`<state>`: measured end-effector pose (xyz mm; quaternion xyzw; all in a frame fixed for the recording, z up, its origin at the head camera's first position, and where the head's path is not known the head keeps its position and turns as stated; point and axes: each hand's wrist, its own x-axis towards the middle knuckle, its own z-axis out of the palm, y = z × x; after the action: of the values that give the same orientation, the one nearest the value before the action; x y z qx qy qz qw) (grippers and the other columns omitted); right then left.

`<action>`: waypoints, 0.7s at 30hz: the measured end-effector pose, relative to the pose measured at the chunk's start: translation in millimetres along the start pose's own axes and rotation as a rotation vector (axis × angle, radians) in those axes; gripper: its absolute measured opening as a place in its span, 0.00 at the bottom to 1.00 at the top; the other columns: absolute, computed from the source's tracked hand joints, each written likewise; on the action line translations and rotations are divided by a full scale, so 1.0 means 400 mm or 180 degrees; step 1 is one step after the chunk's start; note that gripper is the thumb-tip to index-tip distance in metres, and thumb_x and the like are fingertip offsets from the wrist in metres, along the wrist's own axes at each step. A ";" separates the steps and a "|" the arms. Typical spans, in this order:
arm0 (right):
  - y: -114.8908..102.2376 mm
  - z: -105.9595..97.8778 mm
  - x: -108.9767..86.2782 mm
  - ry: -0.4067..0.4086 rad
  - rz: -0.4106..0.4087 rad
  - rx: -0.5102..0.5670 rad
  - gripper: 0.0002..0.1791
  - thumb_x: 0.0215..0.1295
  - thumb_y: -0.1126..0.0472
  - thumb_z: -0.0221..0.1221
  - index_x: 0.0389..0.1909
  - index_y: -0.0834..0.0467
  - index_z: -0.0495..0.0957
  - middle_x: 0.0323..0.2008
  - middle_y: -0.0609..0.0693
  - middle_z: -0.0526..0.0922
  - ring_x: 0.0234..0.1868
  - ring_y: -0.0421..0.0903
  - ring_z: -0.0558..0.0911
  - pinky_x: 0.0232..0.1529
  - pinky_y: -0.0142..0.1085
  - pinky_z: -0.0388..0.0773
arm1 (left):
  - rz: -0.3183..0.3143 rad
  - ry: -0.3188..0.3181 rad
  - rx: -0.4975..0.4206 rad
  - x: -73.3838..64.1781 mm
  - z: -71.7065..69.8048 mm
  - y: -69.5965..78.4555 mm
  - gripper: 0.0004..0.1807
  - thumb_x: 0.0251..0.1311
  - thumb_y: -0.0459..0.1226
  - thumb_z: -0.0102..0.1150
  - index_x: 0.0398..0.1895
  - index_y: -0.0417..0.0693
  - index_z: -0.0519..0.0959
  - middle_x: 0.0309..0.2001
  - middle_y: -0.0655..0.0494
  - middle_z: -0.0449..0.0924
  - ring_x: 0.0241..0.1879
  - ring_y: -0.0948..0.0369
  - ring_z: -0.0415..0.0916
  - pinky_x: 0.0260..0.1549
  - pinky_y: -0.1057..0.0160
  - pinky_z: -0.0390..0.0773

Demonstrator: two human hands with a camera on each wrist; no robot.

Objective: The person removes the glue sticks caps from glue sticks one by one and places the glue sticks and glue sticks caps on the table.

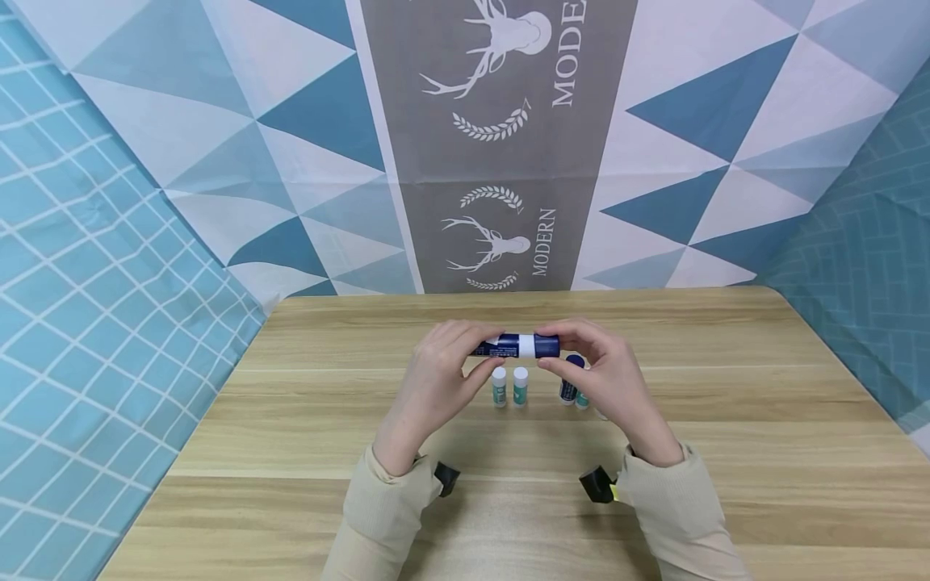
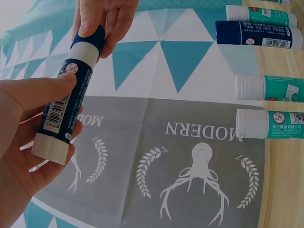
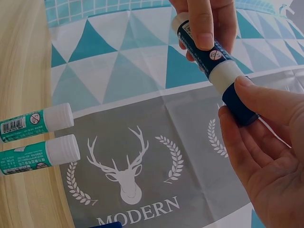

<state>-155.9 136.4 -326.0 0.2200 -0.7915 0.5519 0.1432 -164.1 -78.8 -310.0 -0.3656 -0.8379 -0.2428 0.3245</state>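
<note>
A dark blue glue stick is held level above the table between both hands. My left hand grips its labelled body, thumb across the label and fingers beneath. At the other end, my right hand pinches the dark blue cap between thumb and fingers. A white band shows between cap and body. Below the hands stand two green glue sticks with white caps, one on the left and one on the right.
By the right hand stand another dark blue glue stick and a green one, partly covered by that hand. The wooden table meets a patterned cloth backdrop at its far edge. Black wrist cameras jut from both sleeves.
</note>
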 end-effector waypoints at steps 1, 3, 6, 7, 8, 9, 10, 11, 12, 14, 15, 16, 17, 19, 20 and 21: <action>0.001 -0.001 0.000 -0.0008 -0.0020 -0.0005 0.17 0.52 0.66 0.63 0.46 0.58 0.78 0.44 0.51 0.80 0.40 0.38 0.80 0.45 0.28 0.76 | 0.0001 -0.0007 0.0012 0.000 0.000 0.000 0.16 0.49 0.37 0.66 0.43 0.46 0.79 0.39 0.57 0.81 0.39 0.62 0.76 0.45 0.64 0.72; 0.001 -0.002 0.000 -0.0012 -0.0030 0.0021 0.17 0.52 0.66 0.64 0.46 0.58 0.78 0.44 0.51 0.80 0.40 0.38 0.80 0.45 0.28 0.75 | 0.0004 -0.0021 0.0038 0.000 0.001 -0.001 0.16 0.49 0.37 0.66 0.43 0.46 0.80 0.39 0.57 0.81 0.40 0.62 0.76 0.45 0.64 0.72; 0.000 -0.003 0.001 -0.0010 -0.0033 0.0065 0.18 0.52 0.66 0.64 0.46 0.58 0.78 0.43 0.50 0.80 0.40 0.38 0.80 0.45 0.28 0.75 | 0.0018 -0.0028 0.0053 0.001 0.003 -0.002 0.16 0.48 0.37 0.67 0.43 0.46 0.80 0.40 0.57 0.81 0.40 0.61 0.76 0.45 0.64 0.72; 0.000 -0.003 0.001 -0.0009 -0.0028 0.0079 0.18 0.51 0.66 0.64 0.45 0.58 0.78 0.43 0.50 0.80 0.40 0.39 0.80 0.45 0.28 0.75 | 0.0024 -0.0026 0.0056 0.001 0.004 -0.003 0.16 0.48 0.36 0.67 0.43 0.46 0.80 0.40 0.57 0.81 0.40 0.61 0.76 0.45 0.63 0.72; 0.001 -0.003 0.002 -0.0005 -0.0023 0.0090 0.17 0.51 0.66 0.64 0.45 0.57 0.78 0.43 0.49 0.80 0.40 0.39 0.80 0.45 0.28 0.76 | 0.0023 -0.0024 0.0059 0.000 0.004 -0.003 0.16 0.47 0.36 0.67 0.42 0.46 0.80 0.40 0.57 0.81 0.40 0.61 0.76 0.45 0.63 0.72; 0.002 -0.003 0.001 -0.0011 -0.0036 0.0079 0.17 0.51 0.66 0.64 0.45 0.58 0.78 0.43 0.49 0.80 0.40 0.39 0.80 0.45 0.28 0.76 | 0.0020 -0.0021 0.0057 0.000 0.004 -0.004 0.16 0.47 0.36 0.67 0.42 0.46 0.80 0.40 0.57 0.81 0.40 0.61 0.76 0.44 0.63 0.72; 0.002 -0.003 0.002 -0.0016 -0.0038 0.0081 0.18 0.51 0.66 0.64 0.45 0.58 0.78 0.43 0.49 0.80 0.40 0.39 0.80 0.46 0.29 0.76 | 0.0019 -0.0018 0.0053 0.000 0.004 -0.004 0.16 0.47 0.36 0.67 0.42 0.46 0.80 0.40 0.57 0.81 0.40 0.61 0.76 0.44 0.63 0.73; 0.001 -0.003 0.002 -0.0021 -0.0039 0.0084 0.18 0.51 0.66 0.64 0.45 0.58 0.78 0.43 0.49 0.80 0.40 0.39 0.80 0.46 0.29 0.76 | 0.0012 -0.0016 0.0054 0.000 0.003 -0.005 0.16 0.47 0.35 0.67 0.42 0.46 0.80 0.40 0.57 0.81 0.40 0.61 0.76 0.43 0.63 0.72; 0.001 -0.003 0.002 -0.0026 -0.0034 0.0082 0.18 0.51 0.66 0.64 0.45 0.58 0.78 0.43 0.49 0.80 0.40 0.39 0.80 0.46 0.29 0.76 | 0.0009 -0.0012 0.0055 0.000 0.002 -0.005 0.16 0.47 0.35 0.67 0.42 0.46 0.80 0.40 0.57 0.81 0.39 0.61 0.76 0.43 0.63 0.72; 0.001 -0.005 0.002 -0.0031 -0.0025 0.0096 0.18 0.51 0.67 0.64 0.45 0.58 0.78 0.43 0.49 0.80 0.40 0.40 0.80 0.46 0.30 0.76 | 0.0002 0.0000 0.0052 -0.001 0.001 -0.005 0.15 0.47 0.35 0.66 0.42 0.47 0.79 0.39 0.57 0.81 0.39 0.62 0.75 0.42 0.64 0.72; 0.001 -0.005 0.001 -0.0029 -0.0013 0.0090 0.18 0.51 0.66 0.64 0.45 0.57 0.78 0.43 0.49 0.80 0.40 0.40 0.80 0.46 0.29 0.75 | 0.0006 0.0009 0.0056 0.000 0.000 -0.006 0.15 0.47 0.35 0.66 0.41 0.47 0.79 0.39 0.57 0.81 0.39 0.62 0.75 0.43 0.64 0.72; 0.001 -0.006 0.002 -0.0020 0.0011 0.0100 0.18 0.51 0.66 0.64 0.45 0.57 0.78 0.43 0.48 0.80 0.40 0.39 0.80 0.47 0.29 0.75 | 0.0015 0.0022 0.0065 0.000 -0.001 -0.006 0.15 0.47 0.35 0.66 0.41 0.47 0.79 0.39 0.58 0.81 0.39 0.62 0.75 0.44 0.63 0.71; 0.002 -0.007 0.001 -0.0016 0.0018 0.0091 0.18 0.51 0.66 0.64 0.45 0.57 0.78 0.42 0.48 0.80 0.40 0.39 0.80 0.47 0.29 0.75 | 0.0023 0.0036 0.0077 0.000 -0.001 -0.007 0.15 0.47 0.35 0.66 0.41 0.47 0.79 0.39 0.58 0.81 0.40 0.62 0.75 0.46 0.63 0.70; 0.003 -0.008 0.001 -0.0009 0.0025 0.0081 0.18 0.52 0.66 0.64 0.46 0.57 0.78 0.42 0.48 0.80 0.40 0.39 0.80 0.47 0.29 0.75 | 0.0046 0.0063 0.0098 0.000 -0.001 -0.008 0.14 0.47 0.35 0.65 0.40 0.47 0.79 0.39 0.58 0.81 0.40 0.62 0.75 0.49 0.62 0.68; 0.003 -0.009 0.001 -0.0003 0.0032 0.0079 0.18 0.52 0.66 0.64 0.46 0.57 0.78 0.42 0.48 0.80 0.40 0.39 0.80 0.47 0.28 0.74 | 0.0055 0.0078 0.0106 0.000 -0.001 -0.009 0.14 0.47 0.35 0.65 0.40 0.47 0.79 0.39 0.57 0.81 0.40 0.62 0.75 0.50 0.61 0.67; 0.003 -0.010 0.001 -0.0001 0.0034 0.0076 0.18 0.52 0.66 0.64 0.46 0.57 0.78 0.42 0.48 0.80 0.39 0.39 0.80 0.48 0.28 0.74 | 0.0062 0.0091 0.0109 0.000 -0.001 -0.010 0.14 0.47 0.35 0.65 0.40 0.47 0.79 0.39 0.57 0.81 0.40 0.62 0.75 0.51 0.61 0.66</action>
<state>-156.8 140.6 -325.5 0.2175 -0.7861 0.5620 0.1375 -167.2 -81.3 -310.4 -0.3646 -0.8336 -0.2305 0.3451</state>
